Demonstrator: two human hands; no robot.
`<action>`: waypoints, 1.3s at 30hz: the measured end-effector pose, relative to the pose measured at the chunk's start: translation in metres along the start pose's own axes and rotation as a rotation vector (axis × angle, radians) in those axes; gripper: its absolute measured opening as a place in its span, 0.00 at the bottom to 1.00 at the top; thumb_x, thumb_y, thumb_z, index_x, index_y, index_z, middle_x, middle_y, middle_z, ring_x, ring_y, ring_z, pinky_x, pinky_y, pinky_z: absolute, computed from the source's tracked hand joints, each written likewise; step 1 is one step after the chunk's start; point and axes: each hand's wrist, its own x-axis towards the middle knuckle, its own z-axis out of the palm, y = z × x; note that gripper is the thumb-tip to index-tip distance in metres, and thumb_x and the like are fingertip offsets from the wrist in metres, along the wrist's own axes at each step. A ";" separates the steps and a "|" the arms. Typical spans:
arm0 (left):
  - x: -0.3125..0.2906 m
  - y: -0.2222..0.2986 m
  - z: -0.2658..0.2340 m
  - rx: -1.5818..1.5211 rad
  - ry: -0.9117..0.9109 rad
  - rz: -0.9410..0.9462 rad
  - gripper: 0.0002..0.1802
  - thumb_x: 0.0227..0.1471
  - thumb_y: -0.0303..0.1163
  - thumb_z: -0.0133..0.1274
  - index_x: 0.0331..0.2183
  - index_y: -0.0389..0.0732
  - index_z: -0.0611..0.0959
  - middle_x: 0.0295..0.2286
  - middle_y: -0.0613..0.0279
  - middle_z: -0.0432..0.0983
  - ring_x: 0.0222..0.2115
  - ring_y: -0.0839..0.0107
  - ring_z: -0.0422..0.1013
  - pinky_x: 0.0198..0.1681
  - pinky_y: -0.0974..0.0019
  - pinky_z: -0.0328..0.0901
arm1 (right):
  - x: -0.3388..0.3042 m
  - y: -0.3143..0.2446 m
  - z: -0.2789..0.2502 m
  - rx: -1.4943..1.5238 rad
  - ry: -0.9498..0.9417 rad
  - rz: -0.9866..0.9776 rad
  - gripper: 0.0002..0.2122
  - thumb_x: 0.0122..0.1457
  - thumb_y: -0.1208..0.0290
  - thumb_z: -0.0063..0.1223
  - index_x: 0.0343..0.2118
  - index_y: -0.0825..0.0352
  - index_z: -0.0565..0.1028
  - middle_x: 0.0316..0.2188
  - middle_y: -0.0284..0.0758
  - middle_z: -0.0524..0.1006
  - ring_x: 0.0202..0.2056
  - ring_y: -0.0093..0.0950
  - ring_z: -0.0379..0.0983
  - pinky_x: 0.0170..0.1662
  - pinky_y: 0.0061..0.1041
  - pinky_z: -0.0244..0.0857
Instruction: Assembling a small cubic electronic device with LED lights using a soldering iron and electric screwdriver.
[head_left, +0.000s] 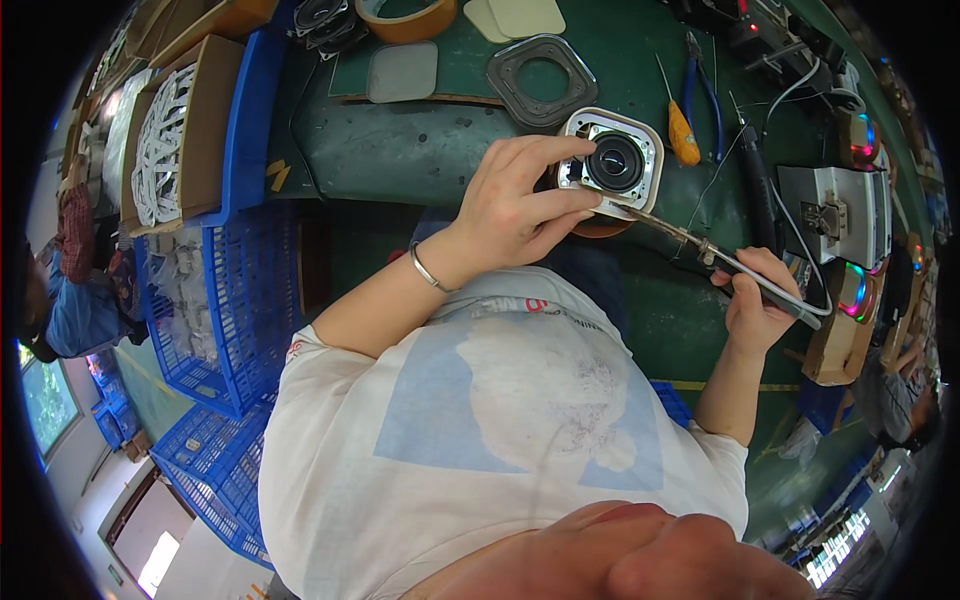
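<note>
My left hand [520,195], fingers closed on its near left side, holds a white rounded-square speaker housing [655,160] with a round black speaker driver [614,163] set in it. In my right hand [758,300] is a soldering iron [722,258], its grey cord looping back up the bench. The iron's metal tip reaches the housing's lower rim, by my left fingertips; whether it touches, I cannot tell. Just beyond the housing lies a dark square frame [503,75] with a round opening.
An orange-handled screwdriver [683,135], blue-handled pliers [690,90] and a long black tool [758,190] lie right of the housing. A white metal box [835,215] stands farther right. Blue crates [260,300] and a carton of white strips [190,140] are at left. Other people are at both sides.
</note>
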 end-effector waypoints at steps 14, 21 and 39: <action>0.000 -0.001 0.001 -0.014 0.009 0.008 0.12 0.40 0.27 0.63 0.32 0.49 0.86 0.46 0.58 0.74 0.45 0.58 0.70 0.45 0.59 0.63 | 0.002 0.000 -0.005 -0.003 -0.027 -0.015 0.11 0.54 0.78 0.58 0.40 0.77 0.76 0.29 0.43 0.74 0.26 0.29 0.74 0.27 0.23 0.71; -0.001 -0.002 0.001 -0.015 0.009 0.013 0.09 0.40 0.28 0.63 0.30 0.48 0.85 0.46 0.57 0.74 0.45 0.57 0.70 0.46 0.58 0.63 | 0.002 0.001 -0.005 0.006 -0.008 -0.001 0.11 0.54 0.78 0.57 0.40 0.77 0.76 0.30 0.43 0.74 0.26 0.29 0.74 0.28 0.23 0.72; -0.002 -0.003 0.002 -0.027 0.015 0.017 0.09 0.40 0.29 0.62 0.29 0.48 0.84 0.46 0.59 0.74 0.46 0.58 0.70 0.47 0.58 0.64 | 0.008 -0.001 -0.002 0.014 0.007 -0.010 0.10 0.55 0.78 0.56 0.39 0.78 0.76 0.29 0.42 0.73 0.25 0.28 0.73 0.25 0.22 0.72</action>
